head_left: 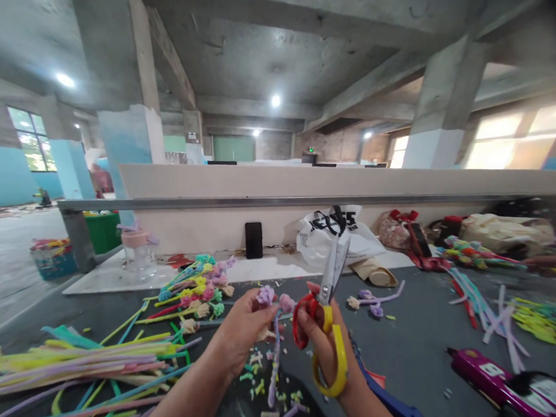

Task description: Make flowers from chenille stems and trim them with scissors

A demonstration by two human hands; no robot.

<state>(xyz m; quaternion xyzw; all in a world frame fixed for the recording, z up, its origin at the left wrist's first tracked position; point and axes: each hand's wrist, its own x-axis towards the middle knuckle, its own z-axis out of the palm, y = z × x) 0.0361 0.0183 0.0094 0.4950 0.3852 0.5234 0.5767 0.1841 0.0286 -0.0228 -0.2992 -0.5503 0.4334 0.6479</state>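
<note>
My left hand [248, 330] pinches a small fuzzy pipe-cleaner flower sprig, with a lilac bloom [265, 294] at the fingertips. A pink bloom [287, 303] sits between both hands, and a lilac stem [273, 377] hangs below. In my right hand [321, 339] is a pair of scissors [329, 284] with red and yellow handles, blades pointing up and away. The thumb and fingers wrap around the handles. Cut bits [259, 384] of fuzzy stem lie on the dark tabletop under the hands.
Loose pipe cleaners [79, 362] pile at left; finished flowers [202, 290] lie behind them. Further back stand a clear cup [139, 253], a phone [253, 240] and a white plastic bag [315, 237]. A blue-handled tool [391, 404] and a magenta device [484, 372] lie right. Another person's hand [543, 263] shows far right.
</note>
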